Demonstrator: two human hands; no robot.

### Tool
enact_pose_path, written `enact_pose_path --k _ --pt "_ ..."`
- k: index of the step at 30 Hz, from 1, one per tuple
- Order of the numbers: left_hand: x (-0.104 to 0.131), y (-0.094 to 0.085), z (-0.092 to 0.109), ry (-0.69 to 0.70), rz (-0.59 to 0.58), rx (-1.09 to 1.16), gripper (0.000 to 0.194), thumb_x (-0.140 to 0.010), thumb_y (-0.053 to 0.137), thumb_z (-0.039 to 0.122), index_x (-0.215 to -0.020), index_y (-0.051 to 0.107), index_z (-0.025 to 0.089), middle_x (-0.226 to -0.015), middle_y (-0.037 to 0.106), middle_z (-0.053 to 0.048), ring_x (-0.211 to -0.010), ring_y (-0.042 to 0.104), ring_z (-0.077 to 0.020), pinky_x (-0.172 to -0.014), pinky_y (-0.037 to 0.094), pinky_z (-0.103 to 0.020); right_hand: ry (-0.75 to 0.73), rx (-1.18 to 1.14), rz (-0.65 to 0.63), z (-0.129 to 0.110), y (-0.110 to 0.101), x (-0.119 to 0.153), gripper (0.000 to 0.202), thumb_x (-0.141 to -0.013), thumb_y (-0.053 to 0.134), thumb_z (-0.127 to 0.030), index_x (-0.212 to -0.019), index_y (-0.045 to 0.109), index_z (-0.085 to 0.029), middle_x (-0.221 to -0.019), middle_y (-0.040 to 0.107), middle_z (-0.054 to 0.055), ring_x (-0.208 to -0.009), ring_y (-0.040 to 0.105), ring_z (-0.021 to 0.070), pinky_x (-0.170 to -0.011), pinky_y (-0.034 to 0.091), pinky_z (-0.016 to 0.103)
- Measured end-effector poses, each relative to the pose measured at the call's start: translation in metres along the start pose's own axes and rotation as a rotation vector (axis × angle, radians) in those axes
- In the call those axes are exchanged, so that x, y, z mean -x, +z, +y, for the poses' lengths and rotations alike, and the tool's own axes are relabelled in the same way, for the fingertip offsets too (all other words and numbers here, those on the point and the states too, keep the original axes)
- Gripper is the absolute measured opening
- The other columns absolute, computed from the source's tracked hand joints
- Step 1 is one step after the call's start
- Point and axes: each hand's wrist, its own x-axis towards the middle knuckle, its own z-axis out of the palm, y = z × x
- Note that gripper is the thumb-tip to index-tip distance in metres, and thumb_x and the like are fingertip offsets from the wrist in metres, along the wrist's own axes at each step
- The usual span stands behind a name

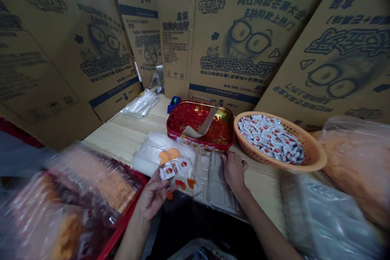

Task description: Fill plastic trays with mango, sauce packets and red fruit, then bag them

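Note:
My left hand (152, 193) is closed on the left edge of a clear plastic packet (195, 178), which holds orange pieces, red pieces and two small white sachets (167, 171). My right hand (234, 170) rests on a clear compartment tray (217, 176), its fingers curled at the tray's upper edge; whether they grip it is hard to tell. A stack of clear bags (143, 152) lies behind the packet. Just beyond stands a red tin (199, 143) of red pieces with a scoop (207, 124) in it.
An orange basket (317, 156) of small sachets stands right of the tin. Filled packs lie in a red crate (122, 227) at the left. Plastic trays (332, 215) and a large bag (356, 162) are at the right. Cardboard boxes (237, 40) wall the back.

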Motion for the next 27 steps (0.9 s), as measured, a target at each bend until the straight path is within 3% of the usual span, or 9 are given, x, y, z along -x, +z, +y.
enact_pose_path --k 5,9,15,18,21,24,27 --pt "0.000 -0.001 -0.002 -0.017 0.033 0.014 0.061 -0.067 0.059 0.000 -0.120 0.049 0.028 -0.118 0.058 -0.004 -0.103 0.058 -0.0233 -0.088 0.047 -0.039 0.015 0.005 0.110 0.000 -0.001 0.002 0.042 -0.092 0.024 -0.035 -0.106 0.057 -0.012 -0.093 0.058 0.015 -0.091 0.047 0.0277 -0.076 0.029 0.040" --pt "-0.002 -0.002 -0.002 0.000 0.018 -0.021 0.063 -0.066 0.058 -0.001 -0.121 0.048 0.028 -0.111 0.060 -0.004 -0.096 0.060 -0.0219 -0.083 0.049 -0.038 0.048 -0.016 0.172 0.005 -0.008 0.002 0.046 -0.091 0.024 -0.040 -0.096 0.062 -0.014 -0.092 0.057 0.015 -0.090 0.045 0.0287 -0.075 0.027 0.042" --pt "-0.005 -0.004 -0.006 -0.047 -0.023 0.049 0.064 -0.066 0.052 -0.001 -0.122 0.044 0.028 -0.113 0.059 -0.006 -0.100 0.059 -0.0260 -0.077 0.050 -0.038 0.031 -0.140 0.213 0.000 -0.045 -0.015 0.050 -0.091 0.018 -0.046 -0.071 0.054 -0.018 -0.079 0.054 0.011 -0.083 0.045 0.0264 -0.069 0.028 0.038" --pt "-0.008 -0.005 -0.011 -0.076 -0.050 0.093 0.057 -0.067 0.053 0.001 -0.118 0.047 0.027 -0.117 0.058 -0.006 -0.106 0.056 -0.0278 -0.082 0.048 -0.040 -0.115 -0.297 0.128 -0.026 -0.067 -0.025 0.047 -0.092 0.019 -0.047 -0.066 0.048 -0.020 -0.073 0.053 0.006 -0.075 0.046 0.0216 -0.067 0.028 0.034" --pt "-0.009 -0.001 -0.017 -0.092 -0.082 0.105 0.048 -0.072 0.056 0.007 -0.115 0.049 0.026 -0.115 0.059 -0.006 -0.103 0.058 -0.0262 -0.082 0.047 -0.040 -0.247 -0.316 -0.019 -0.072 -0.078 -0.032 0.045 -0.092 0.022 -0.045 -0.067 0.050 -0.020 -0.072 0.056 0.004 -0.073 0.047 0.0196 -0.066 0.027 0.032" --pt "-0.008 0.007 -0.024 -0.099 -0.096 0.108 0.036 -0.079 0.060 0.027 -0.114 0.050 0.024 -0.111 0.061 -0.008 -0.098 0.060 -0.0257 -0.082 0.047 -0.040 -0.303 -0.208 -0.138 -0.122 -0.072 -0.035 0.042 -0.093 0.028 -0.042 -0.074 0.057 -0.019 -0.081 0.061 0.006 -0.081 0.050 0.0217 -0.066 0.025 0.032" --pt "-0.007 0.014 -0.029 -0.089 -0.151 0.159 0.050 -0.075 0.059 0.050 -0.115 0.050 0.021 -0.113 0.059 -0.011 -0.102 0.057 -0.0285 -0.086 0.045 -0.043 -0.332 -0.116 -0.174 -0.156 -0.055 -0.035 0.035 -0.092 0.034 -0.039 -0.081 0.060 -0.018 -0.086 0.062 0.008 -0.087 0.050 0.0233 -0.067 0.024 0.033"
